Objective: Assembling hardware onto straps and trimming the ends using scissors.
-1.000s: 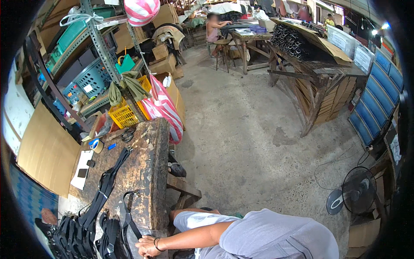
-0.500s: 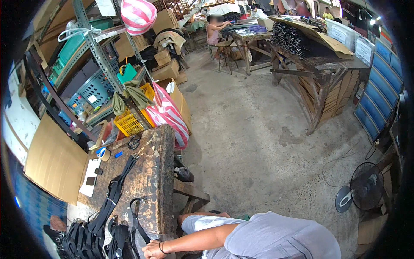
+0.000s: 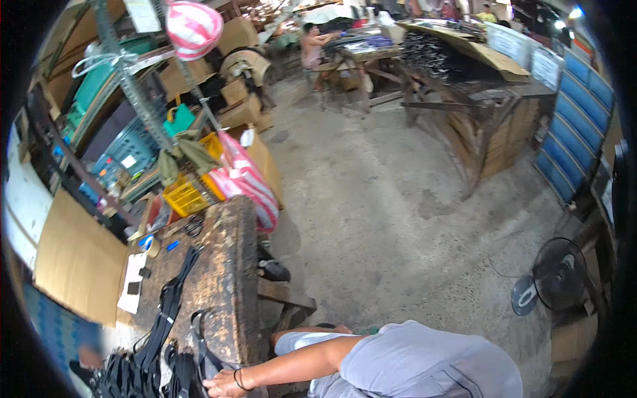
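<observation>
Touching black straps, left hand (grip unclear).

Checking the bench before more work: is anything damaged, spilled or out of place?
The wooden bench top is heavily worn and stained dark, with a rough, chipped edge. Black straps trail loosely along it toward a pile at the near end, where one hand rests on a strap. Nothing looks freshly spilled.

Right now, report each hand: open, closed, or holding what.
Left hand: rests on the black straps at the near edge of the wooden workbench; whether it grips them cannot be told.
Right hand: not in view.
</observation>
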Motion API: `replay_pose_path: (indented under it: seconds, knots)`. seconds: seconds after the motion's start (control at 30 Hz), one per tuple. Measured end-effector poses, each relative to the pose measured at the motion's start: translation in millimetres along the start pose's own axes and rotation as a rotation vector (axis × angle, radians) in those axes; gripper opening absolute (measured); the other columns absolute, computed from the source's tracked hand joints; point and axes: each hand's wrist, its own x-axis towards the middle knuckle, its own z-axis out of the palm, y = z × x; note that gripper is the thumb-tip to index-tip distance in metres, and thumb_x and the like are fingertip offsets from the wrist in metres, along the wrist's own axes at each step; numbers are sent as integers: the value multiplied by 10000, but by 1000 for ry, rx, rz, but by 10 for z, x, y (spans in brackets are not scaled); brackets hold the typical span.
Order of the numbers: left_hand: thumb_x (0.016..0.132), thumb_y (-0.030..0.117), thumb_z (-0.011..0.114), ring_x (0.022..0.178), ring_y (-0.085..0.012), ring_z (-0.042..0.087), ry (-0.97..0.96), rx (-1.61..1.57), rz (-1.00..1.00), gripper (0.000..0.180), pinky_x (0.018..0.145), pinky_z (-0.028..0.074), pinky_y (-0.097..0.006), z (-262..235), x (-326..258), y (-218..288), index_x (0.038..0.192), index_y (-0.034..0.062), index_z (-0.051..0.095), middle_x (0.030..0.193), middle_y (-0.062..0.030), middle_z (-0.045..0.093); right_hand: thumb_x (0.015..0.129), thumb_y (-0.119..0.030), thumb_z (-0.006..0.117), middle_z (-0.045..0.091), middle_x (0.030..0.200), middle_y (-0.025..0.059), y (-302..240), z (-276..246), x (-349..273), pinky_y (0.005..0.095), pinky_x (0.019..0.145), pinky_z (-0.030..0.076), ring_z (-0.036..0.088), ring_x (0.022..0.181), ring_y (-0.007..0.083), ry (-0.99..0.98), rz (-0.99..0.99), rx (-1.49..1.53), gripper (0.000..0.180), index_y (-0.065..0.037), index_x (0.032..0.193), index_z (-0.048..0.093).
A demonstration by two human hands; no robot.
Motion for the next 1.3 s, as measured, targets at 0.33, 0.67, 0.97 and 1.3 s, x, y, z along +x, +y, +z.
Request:
replay_pose_path:
  seconds: [0.33,0.67,0.97,1.3]
  knots:
    - [916,231,631,809,-180,544,-167,-295,-412,431,692,454,-296,-78,162,-65,1250,-21,530,998,-103,615,855,-275,591,473,1079,157,154,-653,-1616,423,808,457,514,1001,323,407,247,-94,320,-69,1086,513]
    - [905,275,633,480,-111,378,16,-568,-536,424,427,292,-273,34,89,-131,1266,76,531,598,-2,450,843,-759,288,239,1526,186,553,-350,-2538,491,1138,161,198,1401,419,-341,1060,37,902,-154,1506,206]
    - [900,283,641,470,-97,363,24,-582,-425,400,410,269,-266,140,158,-396,1216,50,566,606,8,459,838,-748,344,187,1553,139,312,-651,-2386,529,1127,190,222,1407,381,-341,1077,164,906,-175,1515,160]
    - [899,253,641,507,-82,394,85,-630,-478,353,420,301,-253,167,130,-319,1169,34,580,684,22,505,856,-274,590,573,1027,170,-50,-472,-1583,416,851,441,555,1016,334,203,381,243,296,-34,1028,576]
